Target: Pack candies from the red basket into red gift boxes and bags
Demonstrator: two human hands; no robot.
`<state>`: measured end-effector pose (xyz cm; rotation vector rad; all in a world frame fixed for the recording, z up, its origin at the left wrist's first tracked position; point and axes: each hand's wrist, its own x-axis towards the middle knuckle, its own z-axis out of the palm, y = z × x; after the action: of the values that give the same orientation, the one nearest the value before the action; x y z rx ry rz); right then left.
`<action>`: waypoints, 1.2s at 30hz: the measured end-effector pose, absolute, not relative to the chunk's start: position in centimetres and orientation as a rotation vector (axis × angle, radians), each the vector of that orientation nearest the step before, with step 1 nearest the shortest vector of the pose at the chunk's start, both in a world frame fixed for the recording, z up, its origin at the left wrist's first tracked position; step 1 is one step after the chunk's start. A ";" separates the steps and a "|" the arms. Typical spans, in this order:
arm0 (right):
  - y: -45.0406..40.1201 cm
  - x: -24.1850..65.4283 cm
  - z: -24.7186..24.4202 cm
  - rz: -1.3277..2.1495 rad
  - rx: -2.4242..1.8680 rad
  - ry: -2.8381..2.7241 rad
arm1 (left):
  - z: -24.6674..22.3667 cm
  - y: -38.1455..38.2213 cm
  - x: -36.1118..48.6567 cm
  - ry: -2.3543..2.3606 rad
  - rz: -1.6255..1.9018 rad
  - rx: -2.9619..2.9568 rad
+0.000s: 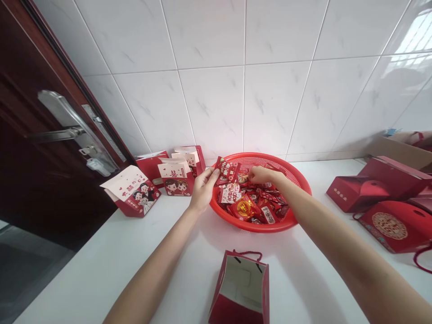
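Observation:
A round red plastic basket stands against the wall, filled with candies in mostly red wrappers. At its left rim my left hand pinches a red candy packet between thumb and fingers. My right hand reaches into the basket toward the back, its fingers closed among the candies; what they grip, if anything, is hidden. In front of the basket, near me, an open red gift box with a dark red cord handle shows its bare pale inside.
Several red and cream cartoon-couple boxes stand left of the basket. More red gift boxes lie to the right, with a cardboard carton behind. A dark wooden door with a metal handle borders the table's left.

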<state>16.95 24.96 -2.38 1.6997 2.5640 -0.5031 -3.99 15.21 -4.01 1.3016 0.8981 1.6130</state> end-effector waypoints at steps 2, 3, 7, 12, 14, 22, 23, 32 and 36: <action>24.7 17.4 -2.0 -0.570 1.681 2.575 | -4.1 15.2 -4.0 0.907 1.614 1.328; 24.6 17.6 -1.9 -0.599 1.670 2.565 | -4.1 15.2 -4.0 0.915 1.614 1.335; 24.5 17.5 -2.2 -0.699 1.624 2.499 | -4.2 15.3 -4.1 0.937 1.617 1.340; 24.9 17.0 -2.5 -0.877 1.614 2.596 | -4.0 15.0 -4.0 0.922 1.613 1.315; 25.0 17.2 -2.2 -1.000 1.645 2.682 | -3.9 15.0 -4.0 0.930 1.604 1.312; 24.7 17.5 -0.3 -1.657 1.722 2.959 | -4.3 15.1 -4.2 0.948 1.593 1.366; 24.5 17.5 0.0 -1.742 1.708 2.973 | -4.3 15.1 -4.2 0.951 1.593 1.370; 23.8 17.8 0.3 -1.301 1.804 2.843 | -4.4 15.0 -4.2 0.996 1.570 1.411; 24.7 18.3 -1.1 -0.922 1.973 2.655 | -4.2 14.9 -4.1 1.008 1.577 1.442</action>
<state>18.33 24.74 -1.09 1.9735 2.6545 -0.9224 -4.06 14.90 -4.17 1.4421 1.0081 1.5773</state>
